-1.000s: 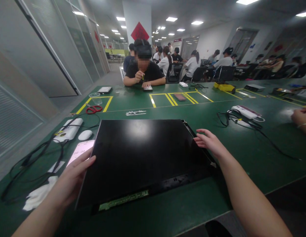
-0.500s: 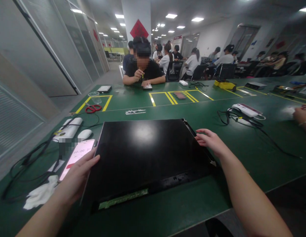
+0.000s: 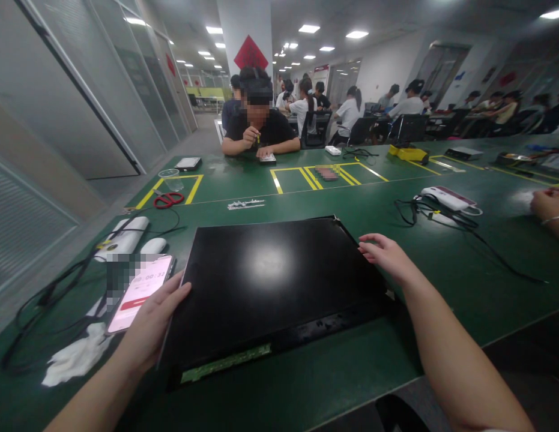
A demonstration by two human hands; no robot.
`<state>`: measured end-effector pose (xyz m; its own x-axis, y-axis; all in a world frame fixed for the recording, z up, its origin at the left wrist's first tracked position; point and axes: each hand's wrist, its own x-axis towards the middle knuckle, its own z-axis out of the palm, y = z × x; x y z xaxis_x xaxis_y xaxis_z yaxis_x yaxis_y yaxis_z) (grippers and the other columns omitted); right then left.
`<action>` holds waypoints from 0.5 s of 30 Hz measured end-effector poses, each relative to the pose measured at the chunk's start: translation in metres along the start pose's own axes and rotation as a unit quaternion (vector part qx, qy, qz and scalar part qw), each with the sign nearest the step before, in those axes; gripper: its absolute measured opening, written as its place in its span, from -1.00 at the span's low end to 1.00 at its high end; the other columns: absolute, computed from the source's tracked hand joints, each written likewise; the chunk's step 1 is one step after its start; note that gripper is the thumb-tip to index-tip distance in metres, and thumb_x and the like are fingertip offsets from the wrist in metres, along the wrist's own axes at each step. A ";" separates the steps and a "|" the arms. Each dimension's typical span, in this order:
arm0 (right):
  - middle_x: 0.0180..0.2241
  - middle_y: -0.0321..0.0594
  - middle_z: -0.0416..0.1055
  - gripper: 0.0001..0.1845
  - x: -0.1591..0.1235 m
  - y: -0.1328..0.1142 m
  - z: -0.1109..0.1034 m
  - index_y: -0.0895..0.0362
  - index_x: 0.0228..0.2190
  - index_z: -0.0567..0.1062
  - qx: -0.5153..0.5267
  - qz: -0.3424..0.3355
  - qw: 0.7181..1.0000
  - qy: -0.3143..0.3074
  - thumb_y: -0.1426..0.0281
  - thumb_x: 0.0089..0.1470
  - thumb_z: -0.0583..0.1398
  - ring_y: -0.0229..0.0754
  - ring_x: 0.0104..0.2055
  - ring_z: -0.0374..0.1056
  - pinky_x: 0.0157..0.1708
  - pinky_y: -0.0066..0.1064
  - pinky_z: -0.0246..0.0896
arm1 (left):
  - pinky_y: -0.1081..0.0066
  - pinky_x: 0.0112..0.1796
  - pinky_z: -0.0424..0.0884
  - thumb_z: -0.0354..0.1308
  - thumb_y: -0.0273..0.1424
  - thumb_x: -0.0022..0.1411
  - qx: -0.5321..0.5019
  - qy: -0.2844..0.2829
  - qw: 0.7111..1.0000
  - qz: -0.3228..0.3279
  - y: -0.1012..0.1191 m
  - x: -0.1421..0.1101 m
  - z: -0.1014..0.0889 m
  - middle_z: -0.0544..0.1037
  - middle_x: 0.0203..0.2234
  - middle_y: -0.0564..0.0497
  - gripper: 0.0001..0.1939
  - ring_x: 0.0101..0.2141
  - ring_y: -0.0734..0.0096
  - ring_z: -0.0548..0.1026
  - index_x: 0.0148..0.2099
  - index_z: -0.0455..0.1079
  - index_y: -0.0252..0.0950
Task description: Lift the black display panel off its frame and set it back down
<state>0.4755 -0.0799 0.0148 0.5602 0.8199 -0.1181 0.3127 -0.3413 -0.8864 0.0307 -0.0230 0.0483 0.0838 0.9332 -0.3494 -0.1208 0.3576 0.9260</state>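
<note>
A black LCD screen panel lies in front of me, with a light reflected on its dark face. A green circuit board strip runs along its near edge. On the panel's left edge, my left hand is closed, thumb over the top and fingers hidden beneath. My right hand hovers by the right edge with its fingers stretched out and somewhat apart; whether the fingertips touch the panel is hard to see.
At left lie a phone showing a timer, crumpled tissue, a white mouse, a power strip and cables. Red-handled scissors lie beyond. A white device with cables sits at right. A person works opposite.
The panel's left side has shifted a little to the right, together with my left hand. My right hand has stayed almost in place beside the right edge.
</note>
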 end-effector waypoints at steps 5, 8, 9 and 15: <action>-0.34 -0.17 0.57 -0.63 0.000 0.004 0.000 0.09 -0.10 0.53 -0.112 -0.035 0.993 0.015 0.20 0.09 0.22 -0.15 -0.34 0.44 -0.31 -0.35 0.31 | 0.54 -0.50 0.56 0.55 -0.30 -0.11 0.017 0.024 1.000 -0.004 -0.003 0.004 0.000 0.73 -0.34 0.00 -0.21 -0.46 0.27 0.68 0.20 0.46 -0.24; -0.32 -0.19 0.58 -0.66 -0.005 -0.001 0.003 0.06 -0.14 0.55 -0.175 -0.047 0.983 0.024 0.18 0.08 0.21 -0.13 -0.33 0.45 -0.30 -0.33 0.25 | 0.53 -0.50 0.57 0.54 -0.34 -0.10 0.024 0.021 0.999 -0.018 -0.005 0.007 -0.003 0.73 -0.37 0.02 -0.24 -0.48 0.27 0.67 0.19 0.46 -0.24; -0.31 -0.20 0.59 -0.66 -0.007 -0.003 0.005 0.06 -0.15 0.56 -0.194 -0.051 0.979 0.026 0.18 0.08 0.21 -0.13 -0.32 0.45 -0.30 -0.33 0.24 | 0.51 -0.48 0.58 0.54 -0.35 -0.09 0.026 0.017 0.999 -0.021 -0.005 0.008 -0.004 0.73 -0.37 0.03 -0.24 -0.47 0.26 0.68 0.20 0.45 -0.23; -0.24 -0.17 0.58 -0.65 -0.015 -0.009 0.012 0.06 -0.13 0.57 -0.281 -0.078 0.956 0.021 0.17 0.09 0.19 -0.09 -0.23 0.47 -0.25 -0.33 0.24 | 0.47 -0.48 0.58 0.42 -0.38 0.08 0.026 0.014 0.999 -0.020 -0.008 0.010 -0.003 0.73 -0.37 0.02 -0.41 -0.47 0.24 0.68 0.19 0.47 -0.16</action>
<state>0.4554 -0.0833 0.0191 0.4999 0.8658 0.0238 0.7506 -0.4194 -0.5106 0.0293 -0.0165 0.0372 0.0595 0.9187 -0.3904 -0.0666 0.3939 0.9168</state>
